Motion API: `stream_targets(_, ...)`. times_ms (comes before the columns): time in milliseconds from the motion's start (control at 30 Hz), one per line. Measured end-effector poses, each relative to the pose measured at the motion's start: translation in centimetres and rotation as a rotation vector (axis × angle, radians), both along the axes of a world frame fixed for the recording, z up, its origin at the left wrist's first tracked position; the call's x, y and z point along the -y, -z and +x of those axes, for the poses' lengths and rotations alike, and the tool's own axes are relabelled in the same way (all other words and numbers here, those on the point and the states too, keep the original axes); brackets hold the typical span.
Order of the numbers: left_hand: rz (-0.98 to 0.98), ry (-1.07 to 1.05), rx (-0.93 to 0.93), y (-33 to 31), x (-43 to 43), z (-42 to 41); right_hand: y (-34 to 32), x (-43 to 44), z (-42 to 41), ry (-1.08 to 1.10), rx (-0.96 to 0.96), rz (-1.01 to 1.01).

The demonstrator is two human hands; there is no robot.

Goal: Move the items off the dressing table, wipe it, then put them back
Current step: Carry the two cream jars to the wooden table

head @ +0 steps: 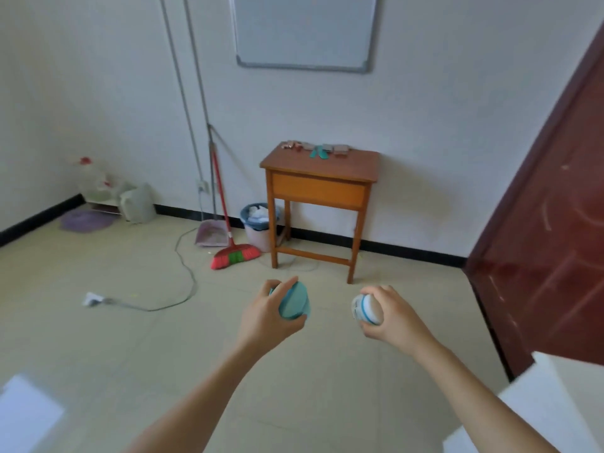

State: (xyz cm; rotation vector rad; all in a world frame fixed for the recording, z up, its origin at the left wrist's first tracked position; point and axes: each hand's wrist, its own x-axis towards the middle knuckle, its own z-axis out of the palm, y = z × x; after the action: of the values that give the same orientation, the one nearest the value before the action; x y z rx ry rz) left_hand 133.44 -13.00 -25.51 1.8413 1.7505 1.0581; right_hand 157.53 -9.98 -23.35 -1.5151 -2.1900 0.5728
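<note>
**While two items were carried, the bench (pixel 294 165) stood far off**

Although nothing blocked the view, what was carried was half hidden. The left hand (pixel 268 317) was curled round a flat, round teal item (pixel 294 304), thumb over its upper edge. Fingers covered much of it, and what it was could not be told. The right hand (pixel 392 317) gripped a small white container (pixel 364 308) with blue bands, lying sideways; its label was too blurred to read. Both were held above the floor (pixel 98 338), well apart from the bench.

The wooden bench stood under a whiteboard (pixel 304 31) cut off at the top edge. Along the back of its top lay a row of small things (pixel 340 148), pinkish-brown pieces and a teal one (pixel 318 152), too small to identify. A bin (pixel 258 237) with something white inside stood just beside the bench's left legs. A red broom (pixel 237 255) and a dustpan (pixel 210 233) leaned at the wall (pixel 255 109) near it. A grey cable (pixel 183 273) ran over the floor to a blurred white plug (pixel 93 299). A dark red door (pixel 549 223), cut off by the frame, filled the right side.
</note>
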Motion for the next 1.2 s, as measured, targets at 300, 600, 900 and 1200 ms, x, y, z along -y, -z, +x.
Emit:
stream_targets(300, 0.074, -0.088, -0.074, -1.9, -5.1, -8.3, -3.0, -9.0, -9.5, -0.207, 0.022, 0.047)
stream_targets(600, 0.087, -0.179, -0.141, -3.6, -16.2, -13.1, -3.0, -22.9, -15.2, -0.313, -0.035, 0.06)
stream_targets(900, 0.001, -0.387, 0.056, -0.5, -26.3, -17.1, -1.0, -36.5, -20.6, -0.414, -0.03, 0.001)
stream_targets(1200, -0.02, -0.459, 0.114, 2.4, -36.8, -23.6, 1.1, -46.4, -27.2, -0.468, 0.05, -0.042)
